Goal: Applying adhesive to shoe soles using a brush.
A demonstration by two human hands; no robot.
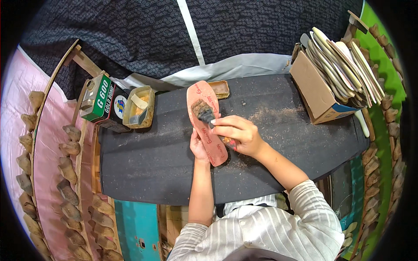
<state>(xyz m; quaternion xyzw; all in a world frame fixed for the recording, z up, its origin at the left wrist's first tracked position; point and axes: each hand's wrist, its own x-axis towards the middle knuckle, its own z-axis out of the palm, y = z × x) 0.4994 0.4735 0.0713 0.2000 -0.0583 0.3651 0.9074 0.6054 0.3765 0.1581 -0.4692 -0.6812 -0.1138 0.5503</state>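
Observation:
My left hand (pixel 199 146) is closed around the left edge of a pink insole (pixel 211 141) with red printing, most of its fingers hidden beneath. The insole is held lengthwise over the dark table, wider end away from me. In my right hand (pixel 240 134) is a brush (pixel 203 110), pinched near the base of its handle. Its dark, brown-tipped bristles lie against the upper half of the insole. Part of a patterned handle shows below the right fingers.
On the black-covered table (pixel 143 169) stand a green-and-black metal can (pixel 103 102), a plastic tub (pixel 149 115) with scraper-like tools, and a small brown tray (pixel 220 89). A cardboard box (pixel 314 89) of soles stands at right. Shavings (pixel 272 115) are scattered about. Shoe lasts (pixel 67 169) line both sides.

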